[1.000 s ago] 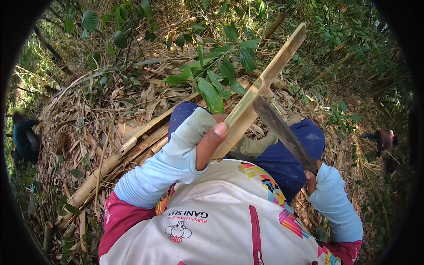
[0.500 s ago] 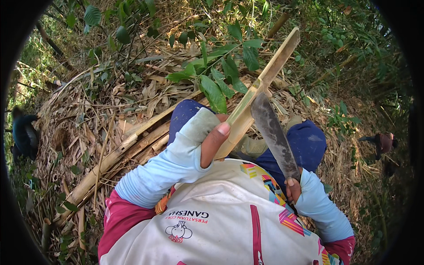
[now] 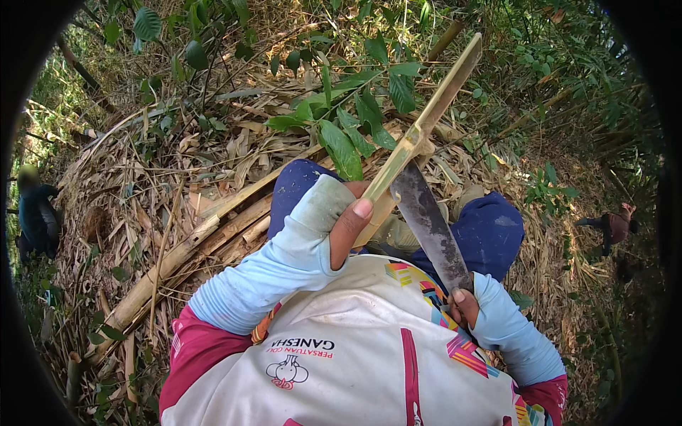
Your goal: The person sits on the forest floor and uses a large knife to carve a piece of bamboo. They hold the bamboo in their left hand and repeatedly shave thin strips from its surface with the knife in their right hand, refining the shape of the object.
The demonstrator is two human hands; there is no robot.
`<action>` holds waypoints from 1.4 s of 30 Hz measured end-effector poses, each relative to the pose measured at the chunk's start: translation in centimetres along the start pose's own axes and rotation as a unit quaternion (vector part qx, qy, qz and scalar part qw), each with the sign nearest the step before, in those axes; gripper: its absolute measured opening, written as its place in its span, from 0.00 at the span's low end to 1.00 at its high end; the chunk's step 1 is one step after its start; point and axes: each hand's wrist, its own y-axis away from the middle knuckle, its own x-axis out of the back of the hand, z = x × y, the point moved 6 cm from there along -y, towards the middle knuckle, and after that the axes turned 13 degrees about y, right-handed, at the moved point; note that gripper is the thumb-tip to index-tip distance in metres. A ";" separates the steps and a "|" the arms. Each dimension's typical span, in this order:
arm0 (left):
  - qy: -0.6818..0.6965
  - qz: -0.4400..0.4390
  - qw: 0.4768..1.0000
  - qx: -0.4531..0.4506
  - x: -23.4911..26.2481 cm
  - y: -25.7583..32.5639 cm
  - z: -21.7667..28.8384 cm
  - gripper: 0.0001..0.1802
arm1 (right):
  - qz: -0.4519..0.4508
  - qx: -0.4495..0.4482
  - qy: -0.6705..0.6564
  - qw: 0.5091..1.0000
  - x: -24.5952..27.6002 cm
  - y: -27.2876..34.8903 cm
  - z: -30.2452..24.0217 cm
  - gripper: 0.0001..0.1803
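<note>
A split length of bamboo [image 3: 406,149] slants up and to the right in front of me, its lower part hidden by my hand and sleeve. My left hand [image 3: 348,226] is closed around it, with the thumb along its near side. In my right hand [image 3: 465,307] is a machete [image 3: 432,224] with a broad, dark, stained blade. The blade points up and to the left, and its far end lies against or just behind the bamboo below its node. Most of the machete's handle is hidden in my fist.
Long split bamboo poles [image 3: 167,273] lie on the ground to my left. A leafy green sapling [image 3: 348,142] stands just ahead, over dry leaf litter [image 3: 206,163]. One person [image 3: 37,216] is at the far left, another [image 3: 616,227] at the far right.
The machete has moved left and its tip has passed from the bamboo's right side to against or behind it. My right hand has shifted slightly left. The bamboo has tilted a little more upright.
</note>
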 end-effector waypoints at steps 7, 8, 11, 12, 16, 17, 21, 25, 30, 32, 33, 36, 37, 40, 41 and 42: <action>0.007 0.004 1.000 -0.027 0.1 -0.3 0.7 0.21 | -0.014 -0.009 -0.123 0.992 1.5 0.8 -0.4 0.14; 0.010 0.000 1.000 -0.024 0.1 -0.4 0.9 0.21 | 0.003 0.004 -0.091 0.996 1.9 0.9 -0.4 0.14; 0.023 -0.001 1.000 -0.021 -0.1 -0.5 1.4 0.21 | 0.114 0.010 -0.030 0.993 2.6 1.0 0.7 0.13; 0.032 0.006 0.999 -0.025 -0.2 -0.5 1.4 0.21 | 0.126 0.012 -0.012 0.992 2.8 1.2 0.7 0.12; 0.042 0.027 0.998 -0.040 -0.2 -0.4 1.3 0.22 | 0.157 -0.005 -0.020 0.987 3.6 1.8 1.1 0.11; 0.044 0.021 0.998 -0.039 -0.3 -0.4 1.5 0.22 | 0.160 -0.018 -0.044 0.986 3.7 2.0 1.3 0.11; 0.043 0.002 0.999 -0.021 -0.4 -0.4 1.9 0.23 | 0.191 0.009 0.052 0.980 4.4 2.4 0.9 0.09; 0.019 -0.009 0.999 -0.034 -0.4 -0.4 1.7 0.24 | 0.231 0.059 0.163 0.957 4.7 2.6 0.3 0.06; 0.013 -0.028 0.999 -0.026 -0.8 -0.3 1.9 0.28 | 0.262 0.071 0.207 0.940 5.0 2.6 -0.6 0.05; 0.007 -0.030 0.999 -0.006 -0.8 0.0 2.0 0.30 | 0.249 0.055 0.207 0.945 5.0 2.6 -0.6 0.05; 0.007 -0.031 0.999 -0.007 -0.9 0.1 2.1 0.30 | 0.243 0.048 0.217 0.944 5.0 2.6 -1.0 0.05; -0.021 -0.032 0.996 -0.075 -1.2 -0.1 2.6 0.26 | 0.245 0.042 0.263 0.932 4.8 2.6 -2.5 0.05; -0.034 -0.033 0.993 -0.109 -1.4 -0.2 2.9 0.24 | 0.259 0.050 0.290 0.920 4.8 2.7 -3.1 0.06; -0.054 -0.015 0.990 -0.130 -1.4 -0.1 2.5 0.24 | 0.226 0.044 0.276 0.933 4.0 2.3 -2.2 0.09; -0.058 -0.015 0.988 -0.140 -1.5 -0.1 2.7 0.24 | 0.202 0.037 0.255 0.945 3.6 2.0 -1.6 0.11; -0.062 -0.014 0.987 -0.151 -1.7 -0.2 3.1 0.24 | 0.193 0.031 0.233 0.952 3.3 1.8 -1.4 0.12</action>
